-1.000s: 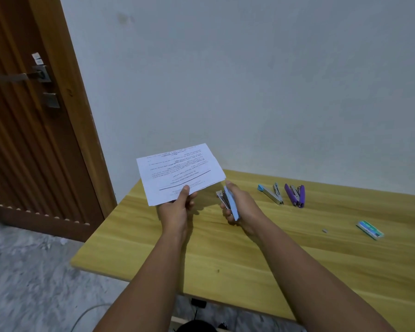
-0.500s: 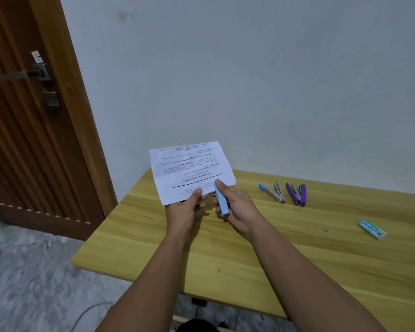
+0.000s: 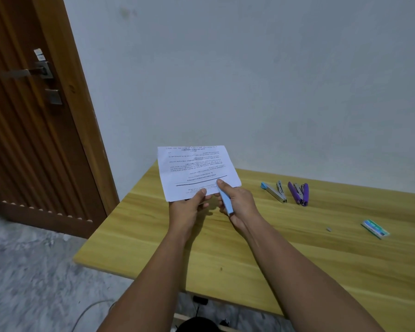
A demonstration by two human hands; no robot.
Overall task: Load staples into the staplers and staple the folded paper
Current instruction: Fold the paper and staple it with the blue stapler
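Two hands are engaged: folded paper (image 3: pixel 197 172) is pinched by the left hand (image 3: pixel 189 207), a blue stapler (image 3: pixel 225 202) clasped at its edge by the right hand (image 3: pixel 241 203).

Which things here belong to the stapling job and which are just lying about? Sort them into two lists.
In the job:
folded paper, in the left hand
light blue stapler, in the right hand
open blue stapler
open purple stapler
staple box
loose staple strip

Lying about:
door
cable on the floor
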